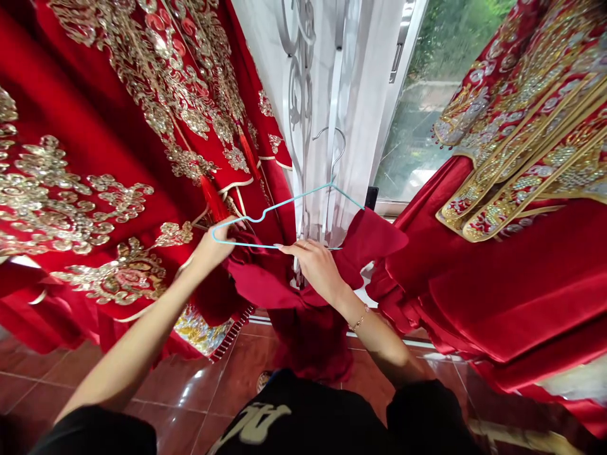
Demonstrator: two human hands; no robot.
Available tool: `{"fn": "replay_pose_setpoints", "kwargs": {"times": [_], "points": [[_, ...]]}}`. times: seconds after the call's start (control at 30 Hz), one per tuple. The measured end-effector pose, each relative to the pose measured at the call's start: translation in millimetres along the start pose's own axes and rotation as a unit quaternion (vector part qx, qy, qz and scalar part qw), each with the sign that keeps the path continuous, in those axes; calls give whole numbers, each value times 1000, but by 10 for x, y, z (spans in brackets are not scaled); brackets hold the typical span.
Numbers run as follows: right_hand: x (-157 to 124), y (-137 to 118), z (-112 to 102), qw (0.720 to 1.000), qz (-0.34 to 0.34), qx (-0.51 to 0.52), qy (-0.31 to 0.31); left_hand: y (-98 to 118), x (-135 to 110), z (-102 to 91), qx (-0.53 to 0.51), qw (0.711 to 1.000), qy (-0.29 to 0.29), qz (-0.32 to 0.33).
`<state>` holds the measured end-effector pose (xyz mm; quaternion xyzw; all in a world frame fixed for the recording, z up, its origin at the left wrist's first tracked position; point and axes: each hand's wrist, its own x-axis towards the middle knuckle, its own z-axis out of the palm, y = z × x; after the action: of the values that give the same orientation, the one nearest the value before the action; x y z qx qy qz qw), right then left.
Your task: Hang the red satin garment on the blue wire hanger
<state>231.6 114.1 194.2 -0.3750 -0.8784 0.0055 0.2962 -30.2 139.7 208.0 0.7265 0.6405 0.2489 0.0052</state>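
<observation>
Left edge: a red robe (pixel 90 120) with dense gold sequin embroidery fills the view, and a red tassel (pixel 214 200) hangs from it near the left hand (pixel 213 248). That hand's fingers curl closed around the left corner of a light-blue wire hanger (pixel 279 218); the grip looks firm, though the fingertips are partly hidden. The hanger sits between both hands, tilted, with its metal hook (pixel 331 146) up against white sheer curtain (pixel 365 95); whether the hook rests on anything, I cannot tell. An ornate metal grille (pixel 298 82) stands just left of the hook. The right hand (pixel 313 265) lies on the hanger's lower bar, fingers extended and nearly closed over the wire, long nails showing, a ring on one finger (pixel 304 242). Its wrist wears a thin bracelet (pixel 359 319). Red cloth (pixel 279 294) bunches below both hands, and a flap (pixel 379 237) covers the hanger's right end. Further right, a window (pixel 422 139) shows greenery, and a second red robe (pixel 516 253) with gold-trimmed panels hangs at the edge. Below lie glossy red-brown floor tiles (pixel 180 385) and the person's black printed shirt (pixel 251 423).
</observation>
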Motion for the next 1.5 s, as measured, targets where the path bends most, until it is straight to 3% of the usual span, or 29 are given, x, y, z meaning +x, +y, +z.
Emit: {"fn": "replay_pose_setpoints", "kwargs": {"times": [0.03,0.17,0.33,0.43,0.53,0.6,0.67,0.97,1.17,1.4,1.5], "points": [[16,-3,34,1000,-7,2,8,55,-178,75,7,1000,29,-7],[94,-54,165,999,-27,-11,35,419,-679,330,-4,999,42,3],[42,-108,98,996,-46,2,79,733,-583,376,-50,998,39,-30],[-168,73,-29,979,62,-45,188,760,-479,361,-29,997,41,-60],[-428,412,-79,919,273,-113,260,749,-493,361,-23,997,50,-61],[-548,625,-63,897,359,-115,230,751,-524,356,-26,996,48,-65],[-591,767,-44,902,379,-97,182,766,-546,343,-30,996,46,-71],[-386,854,-209,906,387,-122,118,776,-586,317,-39,996,45,-60],[-399,851,-279,913,384,-95,101,805,-597,310,-49,996,35,-69],[-340,846,-299,908,393,-131,66,790,-581,266,-40,996,44,-64],[-358,899,-369,921,368,-118,38,785,-575,256,-38,996,45,-66]]}}
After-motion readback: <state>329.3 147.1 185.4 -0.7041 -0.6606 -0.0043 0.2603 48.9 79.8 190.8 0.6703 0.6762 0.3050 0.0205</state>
